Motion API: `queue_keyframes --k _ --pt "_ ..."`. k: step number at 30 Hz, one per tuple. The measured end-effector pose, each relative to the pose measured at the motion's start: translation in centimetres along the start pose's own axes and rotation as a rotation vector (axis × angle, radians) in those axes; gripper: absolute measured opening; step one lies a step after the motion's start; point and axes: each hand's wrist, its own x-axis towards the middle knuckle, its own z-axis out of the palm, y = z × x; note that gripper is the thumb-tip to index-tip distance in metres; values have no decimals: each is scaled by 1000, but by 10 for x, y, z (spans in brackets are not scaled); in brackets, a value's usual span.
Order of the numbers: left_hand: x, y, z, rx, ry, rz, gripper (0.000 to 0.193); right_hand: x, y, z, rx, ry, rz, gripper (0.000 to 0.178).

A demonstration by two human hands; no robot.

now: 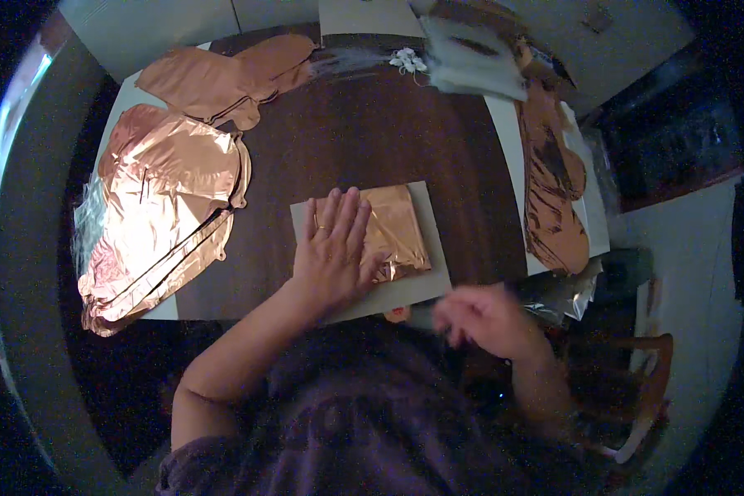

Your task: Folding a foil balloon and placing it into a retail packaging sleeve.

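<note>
Dark brown tabletop (388,132), wooden chair (660,364), bluish light (11,136) far left

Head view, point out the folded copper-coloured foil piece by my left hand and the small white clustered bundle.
Folded copper-coloured foil piece (399,229): head view, on its uncovered right part.
Small white clustered bundle (407,60): head view, on its middle.

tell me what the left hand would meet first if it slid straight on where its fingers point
The left hand points across the brown table; first in line is probably what looks like clear plastic at the far side, though depth is unclear.
</note>
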Motion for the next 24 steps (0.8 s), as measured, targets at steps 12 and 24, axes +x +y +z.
queue_keyframes --k 12,24 --pt "-3 -2 13 -50 62 15 71 129 18 43 -736 418 -500 66" --pt "2 0 1 -65 -55 -23 72 127 25 30 -901 433 -380 74"
